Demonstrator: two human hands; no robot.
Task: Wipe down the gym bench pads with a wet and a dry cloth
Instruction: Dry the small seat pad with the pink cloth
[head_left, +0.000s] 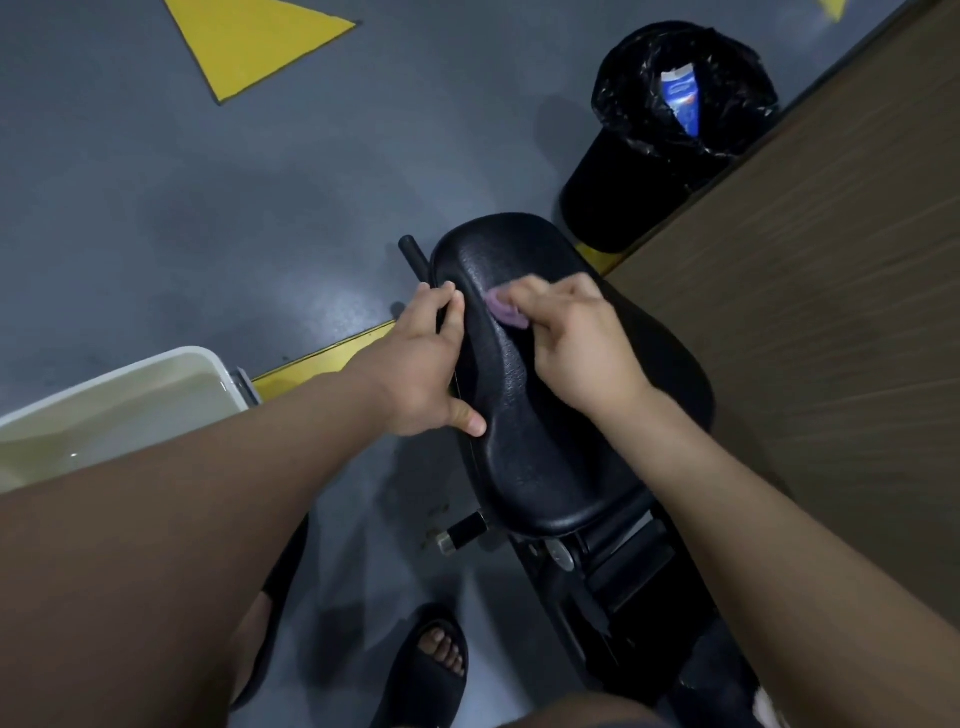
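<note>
Bench pad (524, 447), black and oblong, runs lengthwise away from the person in the head view, its rounded far end near a lined bin (623, 202). The left hand (423, 374) grips the pad's left edge, thumb on top. The right hand (576, 348) clutches a purple cloth (505, 312), pressing it onto the pad's top between both hands. A white tub (210, 359) stands left.

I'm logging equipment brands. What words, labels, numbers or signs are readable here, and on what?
None readable.
Blue-and-white packet in the lined bin: has print, too blurred to read.
Bench pad, purple cloth, white tub: no lettering shows.
Yellow floor triangle: plain marking, no text.
</note>
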